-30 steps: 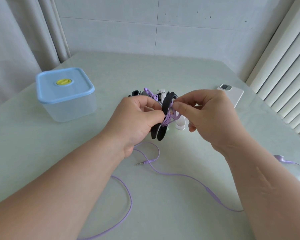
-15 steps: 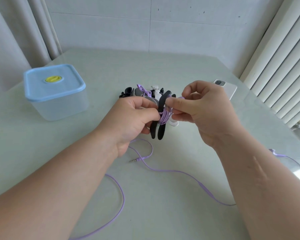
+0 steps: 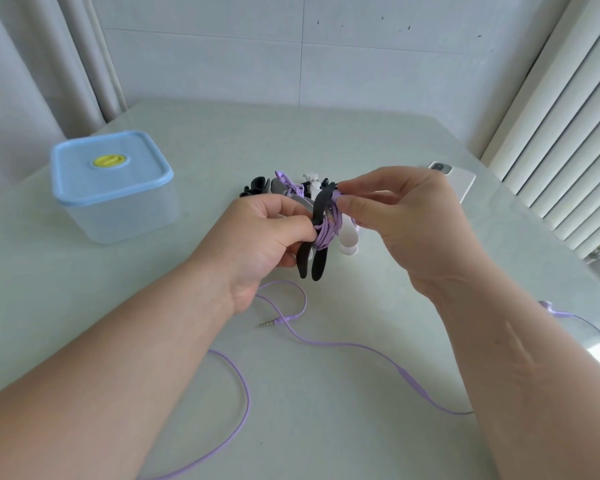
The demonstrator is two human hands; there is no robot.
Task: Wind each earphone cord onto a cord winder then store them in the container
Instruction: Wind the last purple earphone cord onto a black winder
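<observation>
my left grip [image 3: 257, 237] holds the black cord winder [image 3: 317, 263]; my right grip [image 3: 406, 220] pinches the purple cord [image 3: 326, 232] at the winder's top. container [image 3: 115, 195] well left.

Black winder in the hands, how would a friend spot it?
Find the table, then the two hands above its middle. The left hand grips a black cord winder with purple cord wrapped round its waist; the right hand pinches that cord at the top. Only this one is held; the other winders lie behind.

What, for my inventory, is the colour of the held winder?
Black winder, clearest in the head view.
</observation>
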